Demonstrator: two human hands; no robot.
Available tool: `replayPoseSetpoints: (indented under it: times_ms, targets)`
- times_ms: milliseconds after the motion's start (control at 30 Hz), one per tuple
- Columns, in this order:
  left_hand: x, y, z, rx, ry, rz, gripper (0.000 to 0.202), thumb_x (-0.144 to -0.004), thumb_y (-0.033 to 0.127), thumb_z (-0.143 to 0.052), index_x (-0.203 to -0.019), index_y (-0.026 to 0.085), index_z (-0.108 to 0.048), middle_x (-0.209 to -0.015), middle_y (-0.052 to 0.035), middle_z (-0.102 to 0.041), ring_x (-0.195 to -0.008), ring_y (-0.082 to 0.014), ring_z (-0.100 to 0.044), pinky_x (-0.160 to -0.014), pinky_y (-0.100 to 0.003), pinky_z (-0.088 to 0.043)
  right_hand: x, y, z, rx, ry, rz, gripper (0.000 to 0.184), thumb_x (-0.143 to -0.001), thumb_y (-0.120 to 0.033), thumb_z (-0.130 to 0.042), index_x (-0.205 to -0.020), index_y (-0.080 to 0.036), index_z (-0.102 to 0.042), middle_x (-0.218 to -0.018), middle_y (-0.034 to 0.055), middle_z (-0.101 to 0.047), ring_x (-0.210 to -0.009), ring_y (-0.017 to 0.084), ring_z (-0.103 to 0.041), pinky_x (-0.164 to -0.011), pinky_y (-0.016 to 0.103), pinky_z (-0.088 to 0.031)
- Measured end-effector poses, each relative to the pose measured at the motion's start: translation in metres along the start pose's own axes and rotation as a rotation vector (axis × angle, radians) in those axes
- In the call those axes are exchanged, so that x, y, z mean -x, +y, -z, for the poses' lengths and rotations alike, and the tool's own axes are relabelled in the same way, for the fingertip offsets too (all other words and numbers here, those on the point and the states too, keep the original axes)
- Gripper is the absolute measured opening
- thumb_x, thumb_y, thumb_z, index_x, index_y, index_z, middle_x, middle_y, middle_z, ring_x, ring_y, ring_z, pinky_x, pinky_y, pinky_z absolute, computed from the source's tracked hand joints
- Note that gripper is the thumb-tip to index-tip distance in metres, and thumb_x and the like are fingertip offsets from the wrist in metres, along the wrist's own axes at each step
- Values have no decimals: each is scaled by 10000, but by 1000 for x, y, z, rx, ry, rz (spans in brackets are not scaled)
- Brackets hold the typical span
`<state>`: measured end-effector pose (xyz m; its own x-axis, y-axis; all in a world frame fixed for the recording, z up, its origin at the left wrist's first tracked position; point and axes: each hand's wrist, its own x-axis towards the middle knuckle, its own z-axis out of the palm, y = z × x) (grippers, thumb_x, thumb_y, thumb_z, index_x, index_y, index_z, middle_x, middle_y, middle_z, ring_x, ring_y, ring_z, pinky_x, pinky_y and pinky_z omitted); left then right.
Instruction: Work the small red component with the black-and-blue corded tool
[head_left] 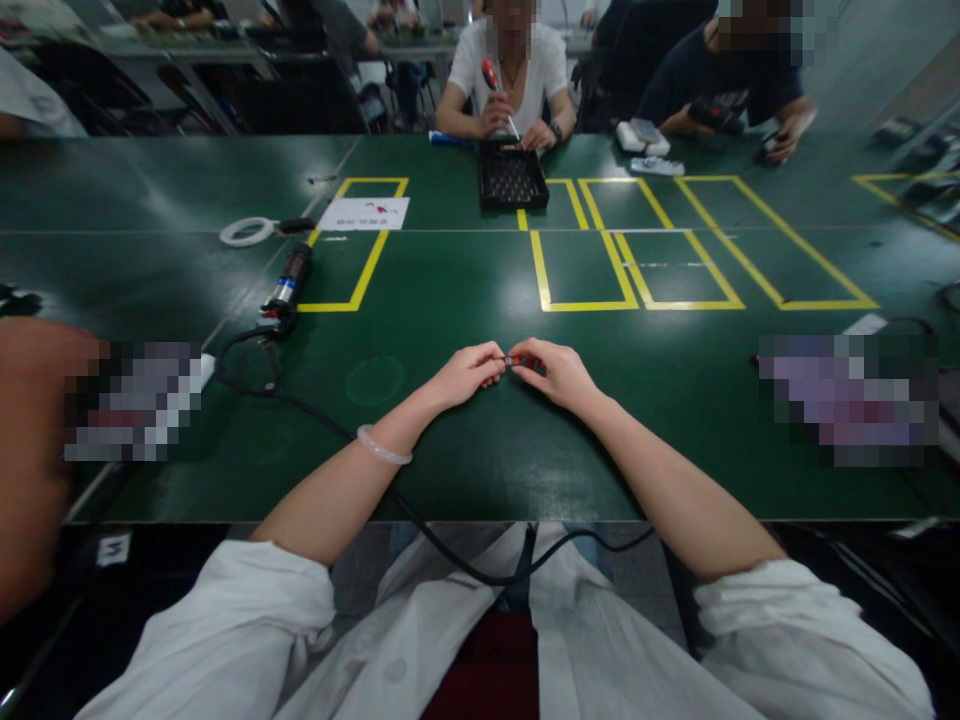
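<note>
Over the middle of the green table [465, 470], my left hand [469, 374] and my right hand [556, 374] meet at the fingertips. Between them is a small dark part with red-orange on it [513, 361], too small for me to name. Both hands pinch it, the left from one end and the right from the other. My fingers cover much of it. A pale bracelet [382, 448] circles my left wrist.
A corded cylindrical tool [287, 282] lies left, its black cable [315, 412] running under my left forearm to my lap. Yellow tape outlines [589, 305], a paper sheet [367, 213] and a black tray [514, 190] lie ahead. Across, a person holds a red-handled screwdriver [490, 75].
</note>
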<state>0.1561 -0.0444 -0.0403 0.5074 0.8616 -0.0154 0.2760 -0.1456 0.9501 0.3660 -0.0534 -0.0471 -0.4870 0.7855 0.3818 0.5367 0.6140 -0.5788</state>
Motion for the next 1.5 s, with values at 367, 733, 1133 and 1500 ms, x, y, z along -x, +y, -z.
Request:
replayPoseSetpoints:
  times_ms: [367, 733, 1133, 1500]
  targets:
    - [0, 3, -1, 12, 23, 19, 184, -859, 316, -553, -799, 143, -567, -692, -8, -570, -623, -109, -520, -615, -238, -423, -1, -1, 0, -14, -3, -23, 152, -917, -242, -585, -1054, -206, -642, -936, 47, -711, -808, 181, -639, -753, 284, -468]
    - [-1, 0, -1, 18, 19, 4, 244, -891, 368, -543, -808, 141, -573, -712, -19, -588, -625, -104, -537, -607, -229, -433, -1, 2, 0, -112, 16, -57, 140, -906, -256, -593, -1033, -206, -627, -912, 34, -724, -745, 160, -630, -710, 271, -475]
    - [-1, -1, 0, 23, 3, -13, 331, -936, 439, -514, -847, 131, -591, -736, -36, -603, -641, -111, -553, -608, -230, -445, -1, 3, 0, -183, 29, -74, 136, -895, -244, -602, -1020, -198, -632, -901, 30, -718, -723, 149, -612, -693, 267, -476]
    - [-1, -1, 0, 9, -1, -13, 347, -941, 456, -507, -841, 132, -582, -736, -32, -601, -639, -105, -549, -608, -223, -443, -1, 5, 0, -215, 20, -69, 145, -891, -266, -607, -1014, -192, -632, -865, 27, -709, -697, 141, -588, -666, 257, -459]
